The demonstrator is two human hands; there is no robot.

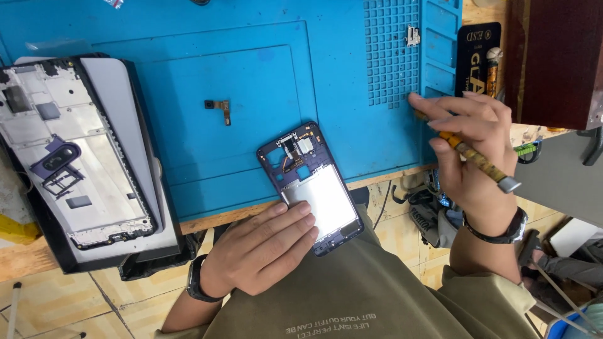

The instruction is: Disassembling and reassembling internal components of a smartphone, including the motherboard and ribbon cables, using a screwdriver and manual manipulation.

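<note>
Blue silicone mat covers the wooden bench, bearing from the left one large opened device frame, one small flex cable and one purple phone frame. The left hand lies flat on the phone frame's lower edge, fingers together. The right hand pinches one screwdriver over the mat's right edge, tiled floor below.
</note>
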